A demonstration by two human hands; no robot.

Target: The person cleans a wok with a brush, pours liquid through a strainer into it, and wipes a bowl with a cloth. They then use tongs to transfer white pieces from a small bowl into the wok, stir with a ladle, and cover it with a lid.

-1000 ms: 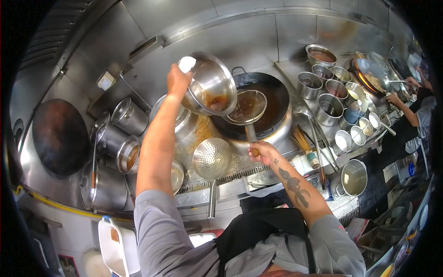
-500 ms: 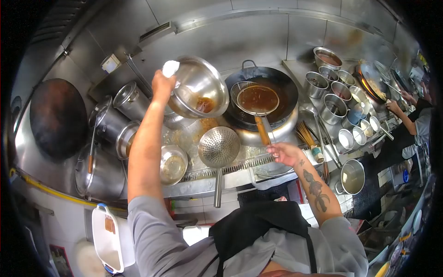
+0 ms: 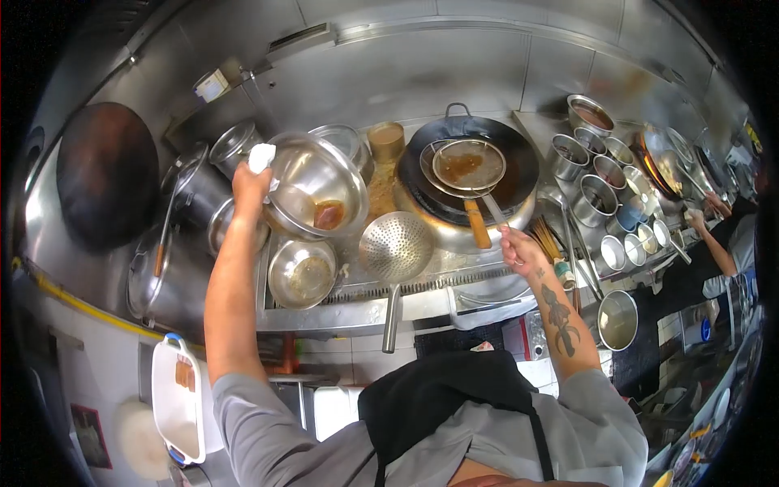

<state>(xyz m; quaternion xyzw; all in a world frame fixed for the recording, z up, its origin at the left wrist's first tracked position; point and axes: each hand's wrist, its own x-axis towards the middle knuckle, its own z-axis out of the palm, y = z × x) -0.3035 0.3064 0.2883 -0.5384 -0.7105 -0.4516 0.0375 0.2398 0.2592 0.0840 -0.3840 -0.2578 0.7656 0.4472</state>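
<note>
My left hand [image 3: 251, 191] is closed on the rim of a large steel bowl [image 3: 304, 166], with a white cloth [image 3: 261, 158] at the grip. The bowl is tilted and holds a little brown liquid [image 3: 329, 214]. In my right hand [image 3: 521, 248] is the metal handle of a fine mesh strainer [image 3: 471, 165], its fingers wrapped round it. Brown residue lies in the mesh. Beneath the strainer is a dark wok [image 3: 519, 154], and a wooden handle [image 3: 477, 225] sticks out beside the metal one.
A perforated ladle [image 3: 397, 246] and a small steel bowl [image 3: 302, 273] rest at the stove's front. Pots [image 3: 596, 200] and white cups [image 3: 613, 252] stand to the right, near a co-worker's hand [image 3: 695, 219]. Large lidded pots [image 3: 195, 187] are at the left.
The large bowl in my left hand has moved left and down, away from the wok. The strainer now shows residue where brown liquid was, and a metal handle shows apart from the wooden one.
</note>
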